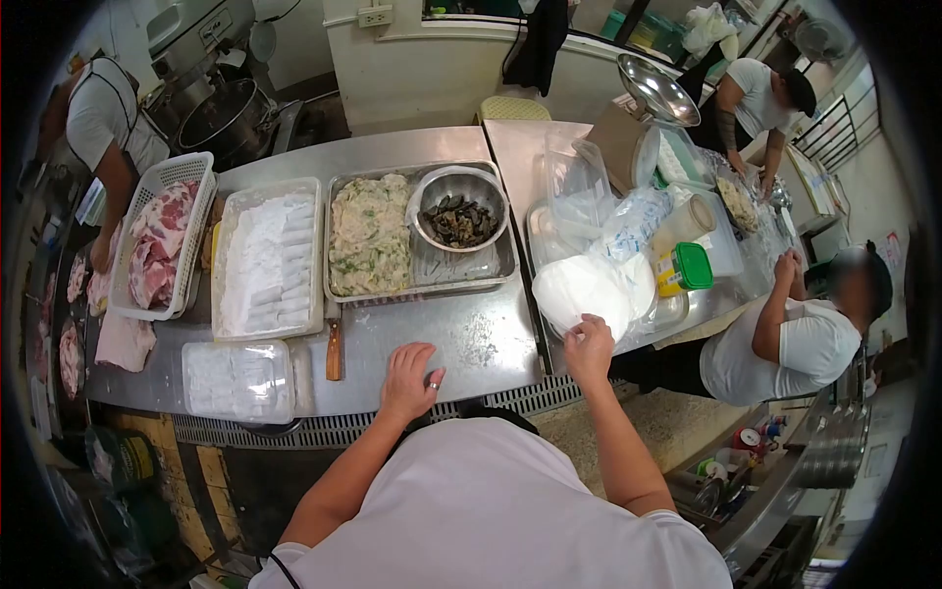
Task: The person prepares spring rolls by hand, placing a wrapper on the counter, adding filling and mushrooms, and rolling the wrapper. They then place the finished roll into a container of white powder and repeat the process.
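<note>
My left hand (410, 381) rests over the front edge of the steel table (442, 339), fingers apart, a ring on one finger, nothing in it. At the stack of round white sheets (579, 290), my right hand (589, 348) has its thumb and fingers pressed together at the near edge. A metal tray (456, 265) beyond my left hand bears a pale mixture with green bits (370, 231) and a steel bowl (458, 208) of dark pieces. Left of it stands a white container of white rolls (267, 260). A wooden-handled tool (335, 351) lies in front of that container.
A lidded plastic box (237, 381) and a white basket of raw meat (162, 240) are at the left. On the right are a green-lidded tub (684, 269), plastic containers and a scale pan (658, 90). Two people work at the right, another at the far left.
</note>
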A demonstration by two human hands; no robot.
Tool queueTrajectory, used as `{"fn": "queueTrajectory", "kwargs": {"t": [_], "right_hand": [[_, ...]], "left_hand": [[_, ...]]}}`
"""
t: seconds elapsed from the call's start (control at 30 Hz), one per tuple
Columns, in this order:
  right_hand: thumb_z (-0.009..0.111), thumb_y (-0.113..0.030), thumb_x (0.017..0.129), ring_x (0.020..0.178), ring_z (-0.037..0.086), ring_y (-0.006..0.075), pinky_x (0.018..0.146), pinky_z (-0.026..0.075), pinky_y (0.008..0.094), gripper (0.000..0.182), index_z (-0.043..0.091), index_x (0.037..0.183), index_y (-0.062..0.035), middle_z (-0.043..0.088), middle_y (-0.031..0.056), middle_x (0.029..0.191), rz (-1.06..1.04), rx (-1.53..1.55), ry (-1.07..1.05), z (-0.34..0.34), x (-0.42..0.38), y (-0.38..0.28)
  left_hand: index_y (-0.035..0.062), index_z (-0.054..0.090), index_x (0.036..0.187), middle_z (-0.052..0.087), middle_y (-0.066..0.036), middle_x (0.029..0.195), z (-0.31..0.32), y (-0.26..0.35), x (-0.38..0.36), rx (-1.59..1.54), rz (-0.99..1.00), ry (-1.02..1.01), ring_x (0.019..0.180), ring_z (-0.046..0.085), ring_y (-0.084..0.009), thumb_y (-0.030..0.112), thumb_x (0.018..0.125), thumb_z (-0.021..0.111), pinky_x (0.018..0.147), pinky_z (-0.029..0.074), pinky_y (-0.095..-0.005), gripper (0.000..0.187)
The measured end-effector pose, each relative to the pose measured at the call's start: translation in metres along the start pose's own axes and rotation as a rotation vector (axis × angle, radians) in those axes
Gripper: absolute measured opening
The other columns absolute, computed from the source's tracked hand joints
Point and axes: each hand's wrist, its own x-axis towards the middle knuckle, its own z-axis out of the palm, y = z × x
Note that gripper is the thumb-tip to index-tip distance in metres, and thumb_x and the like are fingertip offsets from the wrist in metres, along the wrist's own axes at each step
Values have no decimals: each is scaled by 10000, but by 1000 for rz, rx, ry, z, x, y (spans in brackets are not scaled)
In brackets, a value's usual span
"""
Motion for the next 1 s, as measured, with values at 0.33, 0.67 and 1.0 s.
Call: {"fn": "queueTrajectory", "kwargs": {"t": [0.33, 0.67, 1.0], "right_hand": [[846, -388, 919, 876, 692, 455, 840, 513, 583, 456, 722, 800, 34, 726, 227, 904, -43, -159, -49, -15, 8, -9], [760, -69, 843, 1136, 657, 375, 1126, 442, 596, 195, 677, 1019, -69, 714, 151, 1170, -315, -29, 105, -11, -3, -37], [744, -75, 802, 1083, 649, 395, 1131, 464, 613, 240, 674, 1031, -74, 660, 148, 1060, -781, 148, -390, 43, -64, -104]], "left_hand": [[-2, 645, 1337, 660, -187, 1356, 1, -1, -2, -16, -2, 17, 1292, 586, -419, 193, 930, 795, 1180, 427, -546, 476], [-11, 617, 1394, 647, -215, 1404, 4, -9, -8, -56, -80, 30, 1324, 583, -437, 232, 941, 803, 1175, 446, -542, 547], [123, 700, 1374, 643, -140, 1458, -23, 28, 24, 89, 237, -99, 1385, 576, -394, 109, 749, 833, 1248, 383, -616, 639]]}}
